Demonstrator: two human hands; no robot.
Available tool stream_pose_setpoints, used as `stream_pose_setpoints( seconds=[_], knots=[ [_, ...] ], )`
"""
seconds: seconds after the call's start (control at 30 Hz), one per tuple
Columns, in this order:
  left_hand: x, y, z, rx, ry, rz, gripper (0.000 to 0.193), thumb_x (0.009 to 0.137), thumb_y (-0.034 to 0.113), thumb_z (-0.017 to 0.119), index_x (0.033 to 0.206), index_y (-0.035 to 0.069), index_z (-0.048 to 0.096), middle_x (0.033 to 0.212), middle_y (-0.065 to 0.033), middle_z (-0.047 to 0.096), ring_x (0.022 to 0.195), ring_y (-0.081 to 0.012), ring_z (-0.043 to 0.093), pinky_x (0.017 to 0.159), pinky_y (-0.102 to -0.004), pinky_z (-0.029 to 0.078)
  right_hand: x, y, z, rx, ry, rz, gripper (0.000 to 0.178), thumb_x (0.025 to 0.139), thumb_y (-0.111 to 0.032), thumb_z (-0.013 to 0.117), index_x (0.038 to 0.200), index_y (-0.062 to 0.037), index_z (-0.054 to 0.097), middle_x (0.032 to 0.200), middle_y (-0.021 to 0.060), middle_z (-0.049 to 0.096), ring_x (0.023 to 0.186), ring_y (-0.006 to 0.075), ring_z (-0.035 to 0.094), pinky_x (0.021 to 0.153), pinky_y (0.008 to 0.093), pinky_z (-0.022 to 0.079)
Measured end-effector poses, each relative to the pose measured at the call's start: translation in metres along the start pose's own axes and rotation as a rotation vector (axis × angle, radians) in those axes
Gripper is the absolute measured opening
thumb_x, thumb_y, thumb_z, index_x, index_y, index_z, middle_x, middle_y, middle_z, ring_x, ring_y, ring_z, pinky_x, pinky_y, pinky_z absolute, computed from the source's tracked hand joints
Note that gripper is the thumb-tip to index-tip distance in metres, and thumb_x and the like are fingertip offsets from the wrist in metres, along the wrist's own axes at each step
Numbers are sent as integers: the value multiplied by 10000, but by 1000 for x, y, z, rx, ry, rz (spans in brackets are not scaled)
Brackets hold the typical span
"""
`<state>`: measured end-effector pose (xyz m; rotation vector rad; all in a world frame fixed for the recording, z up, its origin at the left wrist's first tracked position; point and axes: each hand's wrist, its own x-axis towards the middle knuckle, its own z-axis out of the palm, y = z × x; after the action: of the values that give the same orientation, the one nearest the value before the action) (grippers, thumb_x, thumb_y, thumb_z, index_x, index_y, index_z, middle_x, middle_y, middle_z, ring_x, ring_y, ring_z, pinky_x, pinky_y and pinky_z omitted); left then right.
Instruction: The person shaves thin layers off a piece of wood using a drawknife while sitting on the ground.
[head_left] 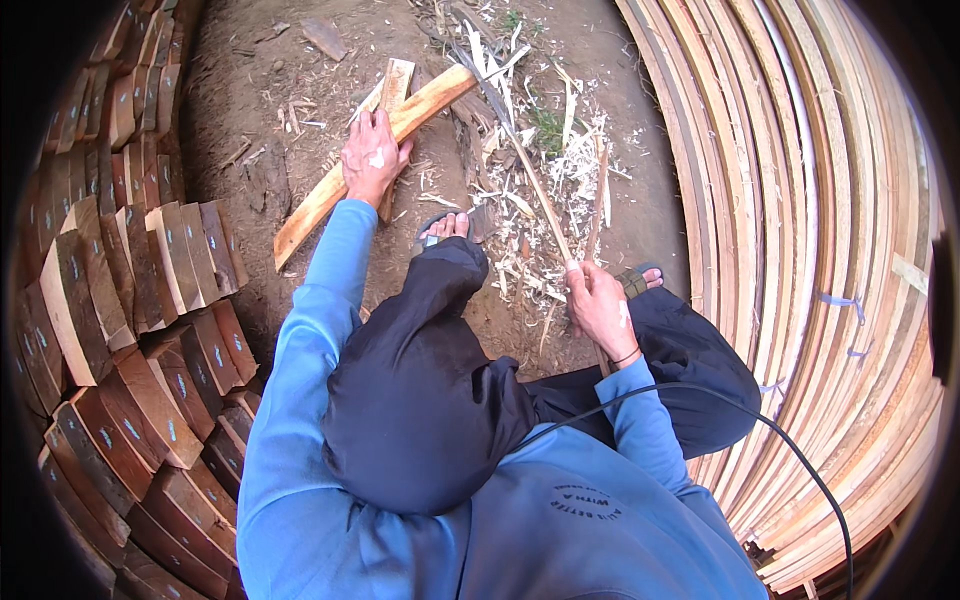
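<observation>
My left hand (372,155) is closed round a length of wood (435,103) that slants up to the right. This length crosses a shorter wood block (396,82) beneath it. In my right hand (600,310), near my right knee, is the thin pale wooden handle of a long-handled blade (537,185). Its dark, slightly curved blade reaches up and left, passing close by the far end of the held wood. The lower end of the handle comes out below my wrist, partly hidden by my hand.
Pale shavings and splinters (575,165) litter the dirt ground (235,100) between my feet. Stacked cut timber (185,255) rises on the left. Long boards (775,200) are piled on the right. A black cable (760,415) runs across my lap.
</observation>
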<state>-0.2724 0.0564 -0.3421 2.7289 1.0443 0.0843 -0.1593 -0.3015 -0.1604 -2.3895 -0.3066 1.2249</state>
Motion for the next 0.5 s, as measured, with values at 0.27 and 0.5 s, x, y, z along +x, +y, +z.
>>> stream_pose_setpoints(
  seconds=[0.27, 0.5],
  knots=[
    [-4, 1, 0, 89, 102, -5, 565, 765, 339, 821, 1210, 81, 586, 1224, -170, 568, 1206, -357, 538, 1058, -500, 449, -12, -16, -9, 977, -425, 118, 221, 1103, -288, 499, 1104, -68, 481, 726, 27, 532, 483, 93, 520, 316, 212, 395],
    [-1, 0, 1, -39, -20, -91, 555, 767, 324, 833, 1197, 79, 579, 1205, -172, 584, 1187, -360, 584, 938, -502, 521, -54, -54, -28, 1144, -511, -68, 239, 1101, -231, 494, 1244, -60, 408, 654, 28, 506, 412, 99, 437, 330, 253, 391]
  ],
)
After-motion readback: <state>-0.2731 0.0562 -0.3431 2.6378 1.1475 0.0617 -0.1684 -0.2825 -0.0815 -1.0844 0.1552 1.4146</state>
